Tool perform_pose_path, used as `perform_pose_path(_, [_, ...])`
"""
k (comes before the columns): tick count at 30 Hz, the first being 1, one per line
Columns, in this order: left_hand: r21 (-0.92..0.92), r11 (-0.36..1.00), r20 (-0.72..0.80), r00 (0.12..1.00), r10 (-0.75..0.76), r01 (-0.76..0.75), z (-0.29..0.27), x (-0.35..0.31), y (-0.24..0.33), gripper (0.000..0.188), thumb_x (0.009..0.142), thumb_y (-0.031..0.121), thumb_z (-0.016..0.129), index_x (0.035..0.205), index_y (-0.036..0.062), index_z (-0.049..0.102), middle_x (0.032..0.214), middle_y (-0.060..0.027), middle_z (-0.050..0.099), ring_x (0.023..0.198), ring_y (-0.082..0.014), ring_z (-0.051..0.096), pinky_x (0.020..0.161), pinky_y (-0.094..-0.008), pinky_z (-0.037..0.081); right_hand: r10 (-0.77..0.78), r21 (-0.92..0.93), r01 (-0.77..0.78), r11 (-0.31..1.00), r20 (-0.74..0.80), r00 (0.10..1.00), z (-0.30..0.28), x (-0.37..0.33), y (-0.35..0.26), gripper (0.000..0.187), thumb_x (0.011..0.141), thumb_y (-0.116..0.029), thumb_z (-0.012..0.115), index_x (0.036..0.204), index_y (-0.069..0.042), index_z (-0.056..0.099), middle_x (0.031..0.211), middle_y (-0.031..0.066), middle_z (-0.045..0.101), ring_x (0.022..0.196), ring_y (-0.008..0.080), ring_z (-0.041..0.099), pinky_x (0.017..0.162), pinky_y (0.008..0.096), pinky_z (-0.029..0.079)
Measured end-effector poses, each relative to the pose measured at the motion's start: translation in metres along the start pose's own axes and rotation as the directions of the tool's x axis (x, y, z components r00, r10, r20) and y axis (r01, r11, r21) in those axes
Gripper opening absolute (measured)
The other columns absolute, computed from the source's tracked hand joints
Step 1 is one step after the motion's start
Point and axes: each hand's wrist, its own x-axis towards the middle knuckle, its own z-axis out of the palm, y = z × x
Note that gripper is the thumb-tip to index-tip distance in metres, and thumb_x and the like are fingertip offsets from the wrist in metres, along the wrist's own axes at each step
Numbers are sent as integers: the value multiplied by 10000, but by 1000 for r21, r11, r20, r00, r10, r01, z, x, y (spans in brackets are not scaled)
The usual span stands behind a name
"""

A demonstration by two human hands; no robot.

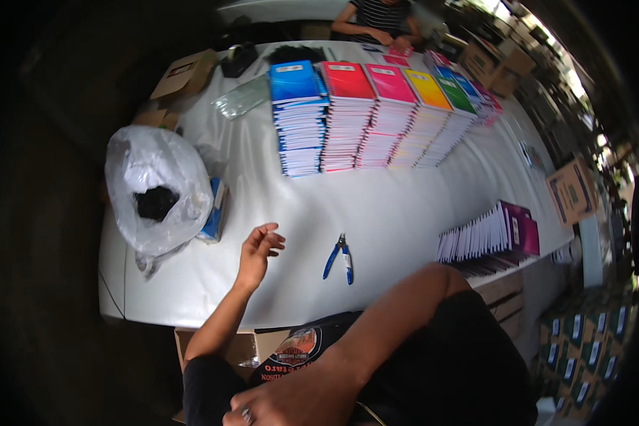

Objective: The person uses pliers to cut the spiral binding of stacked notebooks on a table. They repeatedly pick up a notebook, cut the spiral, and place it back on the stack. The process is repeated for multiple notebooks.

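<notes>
My left hand [260, 248] hovers over the near part of the table, its fingers loosely curled and apart, with nothing in it. To its right, blue-handled cutting pliers [339, 260] lie on the white-covered table [298, 298]. My right arm is bent across my body, so that my right hand [302, 397] is close to my chest at the lower edge. A ring shows on one finger; the other fingertips are cut off or hidden. Beyond the pliers stand stacked spiral notebooks, with blue [295, 82], red [347, 80], pink [391, 84], yellow [427, 90] and green [456, 94] covers.
A clear plastic bag [192, 160] with dark contents stands at the left beside a blue box [214, 213]. Purple notebooks [520, 228] lean in a row at the right edge. Cardboard boxes [574, 190] are beyond it. Across the table, a person's hands [390, 39] handle pink pieces.
</notes>
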Motion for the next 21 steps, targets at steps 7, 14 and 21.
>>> perform_pose_path(7, [226,971,199,980,32,-77,32,-5,-15,307,943,230,542,1128,-15,538,874,-45,596,839,-122,566,799,-259,455,-79,31,78,996,36,996,-7,6,32,259,829,-217,634,1013,-37,655,956,121,631,850,289,585,760,395,455])
perform_pose_path(14, [624,558,517,824,231,-547,71,3,-35,328,851,166,606,1171,111,560,1097,-123,589,1051,-317,546,858,-381,448,-63,-31,65,997,59,996,-3,-14,17,298,818,-240,657,1058,-64,640,954,92,618,860,263,578,776,377,447])
perform_pose_path(21, [680,108,705,687,176,-725,108,-6,-92,559,821,318,619,1343,231,439,1422,-161,315,1283,-394,288,1037,-519,237,55,-115,-48,992,61,997,-5,-46,-43,345,807,-263,680,1102,-91,626,951,64,605,869,238,571,792,358,439])
